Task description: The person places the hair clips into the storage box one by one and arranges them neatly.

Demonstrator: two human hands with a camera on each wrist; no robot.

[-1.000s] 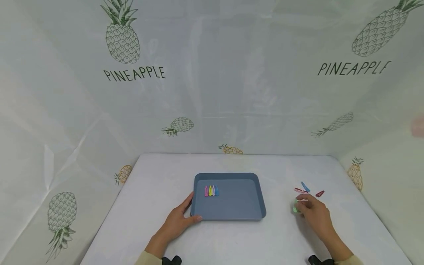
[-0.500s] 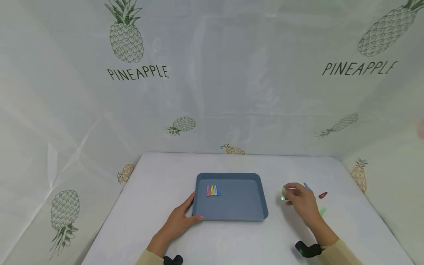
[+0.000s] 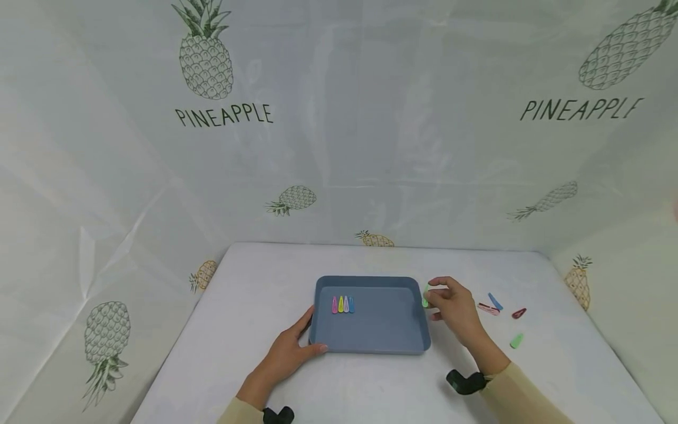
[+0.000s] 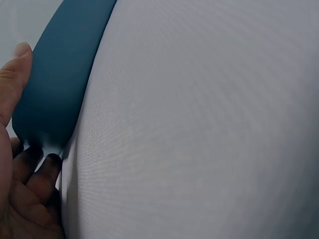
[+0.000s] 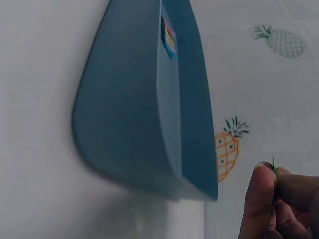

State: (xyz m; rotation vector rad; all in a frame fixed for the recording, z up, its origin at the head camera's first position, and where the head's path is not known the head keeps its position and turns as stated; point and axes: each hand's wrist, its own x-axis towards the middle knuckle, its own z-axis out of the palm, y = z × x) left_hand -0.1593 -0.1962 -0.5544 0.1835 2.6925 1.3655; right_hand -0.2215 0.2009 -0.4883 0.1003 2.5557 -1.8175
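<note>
My right hand pinches a green snap hair clip between thumb and fingers, just off the tray's right rim. From the right wrist view, the clip is seen edge-on, a thin sliver above the fingertips. At the near left corner of the blue-grey tray, my left hand holds on, thumb over the front rim and fingers along the left side. Bent fingers touch the tray's corner from below in the left wrist view. Inside the tray, pink, yellow, pale lilac and blue clips form a neat row.
Right of the tray, loose on the white table, lie a blue clip, a red-and-pink clip, a dark red clip and another green clip. A pineapple-print sheet rises behind the table.
The right hand has carried the green clip from the loose clips leftward to the tray's right rim, uncovering the other green clip. The left hand stays at the tray corner.
</note>
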